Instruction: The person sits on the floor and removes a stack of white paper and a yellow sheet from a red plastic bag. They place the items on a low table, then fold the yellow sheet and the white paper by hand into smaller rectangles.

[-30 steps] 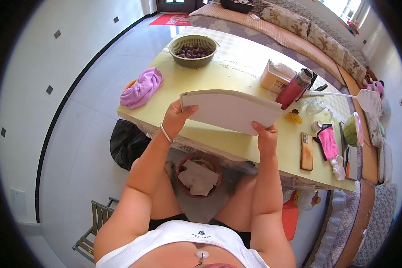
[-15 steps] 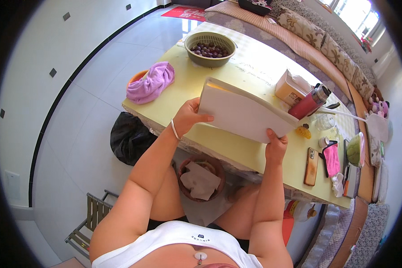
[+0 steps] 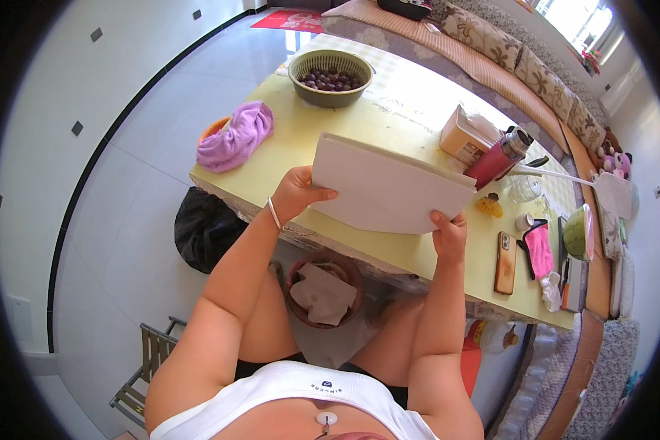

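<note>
Above the near part of the yellow-topped table (image 3: 403, 227) I hold a stack of white paper (image 3: 389, 183), tilted so a plain white face shows. My left hand (image 3: 303, 193) grips its left edge, the thumb lying on the white face. At the lower right corner my right hand (image 3: 449, 233) pinches it, thumb in front and fingers mostly hidden behind. How many sheets there are I cannot tell. Right of the stack stands a red thermos (image 3: 496, 160), close to its upper right corner. A small yellow object (image 3: 490, 205) lies on the table nearby.
A basket of dark round fruit (image 3: 331, 79) and a purple cloth (image 3: 236, 138) over an orange bowl stand left. On the right are a tissue box (image 3: 465, 136), glass jar (image 3: 524, 188), phone (image 3: 505, 262), pink cloth (image 3: 540, 249) and cut melon (image 3: 578, 233). Below sits a bin (image 3: 350, 273).
The stack's top edge, which gaped with a yellowish inside showing, now looks closed together. Both hands keep their grip. The whole view has shifted slightly.
</note>
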A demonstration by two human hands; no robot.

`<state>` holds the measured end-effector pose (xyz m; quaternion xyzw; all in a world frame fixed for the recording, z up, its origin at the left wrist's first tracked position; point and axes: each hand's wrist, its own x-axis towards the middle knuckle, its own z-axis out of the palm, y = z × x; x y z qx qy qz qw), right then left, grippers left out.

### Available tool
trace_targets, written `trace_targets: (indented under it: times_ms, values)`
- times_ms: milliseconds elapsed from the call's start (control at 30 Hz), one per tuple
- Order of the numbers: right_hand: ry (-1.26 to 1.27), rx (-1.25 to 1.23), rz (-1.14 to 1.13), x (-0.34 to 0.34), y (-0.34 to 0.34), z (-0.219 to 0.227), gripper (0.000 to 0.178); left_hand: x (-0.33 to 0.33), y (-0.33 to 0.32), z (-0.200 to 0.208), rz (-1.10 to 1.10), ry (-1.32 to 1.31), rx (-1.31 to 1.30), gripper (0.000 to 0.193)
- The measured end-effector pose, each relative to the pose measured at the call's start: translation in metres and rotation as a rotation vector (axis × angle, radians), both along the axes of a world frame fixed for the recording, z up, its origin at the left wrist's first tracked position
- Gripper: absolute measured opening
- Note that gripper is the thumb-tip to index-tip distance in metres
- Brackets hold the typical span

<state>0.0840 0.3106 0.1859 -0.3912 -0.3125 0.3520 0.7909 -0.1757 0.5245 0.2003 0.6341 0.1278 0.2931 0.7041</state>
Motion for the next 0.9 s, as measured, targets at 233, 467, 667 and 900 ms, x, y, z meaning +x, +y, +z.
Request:
trace_targets:
  times_ms: [233, 467, 667, 900]
  values:
    - [-0.051, -0.042, -0.062, -0.001, -0.005, 0.000, 0.023, 0.002, -0.009, 0.001, 0.034, -0.019, -0.020, 0.030]
    - [-0.022, -0.083, 0.312, 0.017, -0.012, 0.009, 0.064, 0.015, -0.024, 0.006, 0.115, -0.151, -0.526, 0.027]
    - [0.117, -0.003, 0.196, 0.015, -0.004, 0.017, 0.063, 0.026, -0.031, -0.016, 0.236, -0.161, -0.662, 0.031]
    - [0.619, 0.068, 0.146, 0.015, 0.007, -0.013, 0.051, 0.029, -0.065, -0.027, 0.253, -0.119, -0.835, 0.036]
